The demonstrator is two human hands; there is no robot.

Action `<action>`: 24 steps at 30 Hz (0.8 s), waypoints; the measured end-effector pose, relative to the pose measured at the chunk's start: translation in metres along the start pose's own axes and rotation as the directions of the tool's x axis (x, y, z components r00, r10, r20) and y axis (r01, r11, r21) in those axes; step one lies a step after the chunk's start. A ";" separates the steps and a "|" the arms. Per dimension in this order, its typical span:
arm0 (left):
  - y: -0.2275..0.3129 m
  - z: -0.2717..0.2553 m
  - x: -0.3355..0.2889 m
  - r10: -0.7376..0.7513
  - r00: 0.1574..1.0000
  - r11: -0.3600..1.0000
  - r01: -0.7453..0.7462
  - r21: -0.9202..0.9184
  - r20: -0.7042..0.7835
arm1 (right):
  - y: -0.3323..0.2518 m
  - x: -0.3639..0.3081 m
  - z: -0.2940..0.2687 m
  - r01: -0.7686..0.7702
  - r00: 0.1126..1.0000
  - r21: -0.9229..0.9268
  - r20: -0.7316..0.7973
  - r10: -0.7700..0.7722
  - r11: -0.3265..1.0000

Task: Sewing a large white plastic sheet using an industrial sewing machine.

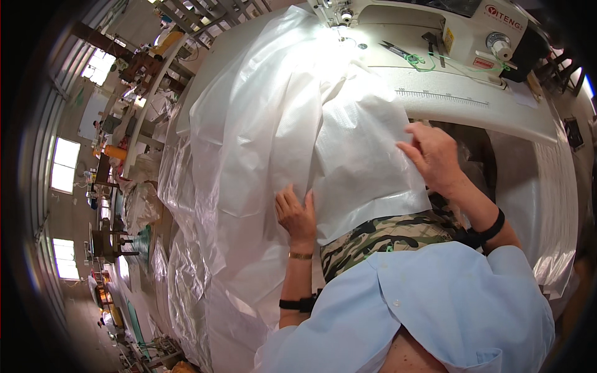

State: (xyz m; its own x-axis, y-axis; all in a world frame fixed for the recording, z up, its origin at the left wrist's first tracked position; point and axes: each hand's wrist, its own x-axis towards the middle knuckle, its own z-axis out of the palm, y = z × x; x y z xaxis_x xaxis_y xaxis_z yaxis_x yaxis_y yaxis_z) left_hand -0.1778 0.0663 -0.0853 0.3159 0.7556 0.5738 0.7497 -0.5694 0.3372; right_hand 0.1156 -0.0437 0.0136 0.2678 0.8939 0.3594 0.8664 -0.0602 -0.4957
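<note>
A large white woven plastic sheet (360, 149) spreads over the sewing table and down across my lap, creased in long folds. My left hand (295, 214) lies on a fold of it, palm down, thumb apart from the fingers. At the sheet's right edge is my right hand (434, 155), its thumb and bent fingers apart with nothing seen between them. Beyond both hands, the sheet's far part runs up to the needle area of a white sewing machine (429, 25), under a bright lamp glare that hides the detail there.
On the machine bed lie scissors (401, 55) with green thread, beside a small dark hammer-like tool (430, 42). A printed ruler scale (444, 96) runs along the table's near edge. More white sheeting (535, 205) hangs at the right. Workbenches and windows stand far left.
</note>
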 end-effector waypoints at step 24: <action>0.047 -0.227 0.096 -0.403 0.886 0.215 0.334 -0.918 0.228 | -0.144 0.044 0.081 -0.482 0.681 0.876 0.401 -0.612 0.037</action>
State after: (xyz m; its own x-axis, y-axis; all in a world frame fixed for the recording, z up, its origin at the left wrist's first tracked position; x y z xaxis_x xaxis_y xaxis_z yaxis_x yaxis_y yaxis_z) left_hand -0.2443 0.0389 0.1547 0.1105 0.9730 0.2024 -0.2668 -0.1672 0.9491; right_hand -0.0312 0.0405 0.0373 -0.5170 0.8240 0.2317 -0.4660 -0.0439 -0.8837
